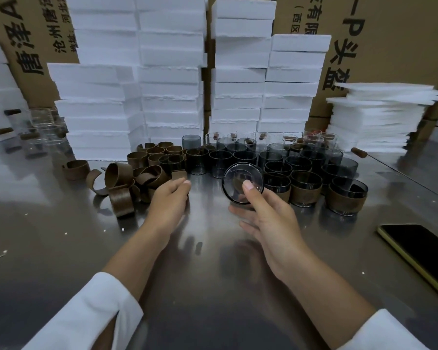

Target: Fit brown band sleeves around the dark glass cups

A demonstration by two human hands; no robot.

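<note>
Evidently the stock is laid out for a left-to-right flow: loose bands [137,178] lie heaped on the left of the worktop [213,261], bare dark cups [245,157] stand in rows in the middle, and sleeved cups [305,190] collect at the right, so each hand reaches its own supply.

The right grip [266,218] holds 1 dark glass cup [234,178] lifted off the worktop and tipped on its side, a round end facing the camera. Whether that end is the mouth or the base I cannot tell. Turning it this way probably offers an end for a band to slide over. The thumb lies across the facing end and the fingers curl behind and beneath, so this grip is clamped on the cup.

The left grip [168,198] sits at the edge of the band heap with its fingers curled together, pinching 1 brown band sleeve [179,174] between thumb and fingertips. Only the sleeve's upper part shows above the knuckles. Sleeve and held cup are near each other but apart, so the fitting looks not yet begun.

A dark phone [420,246] lies at the right, and white foam boxes [170,84] are stacked behind.
</note>
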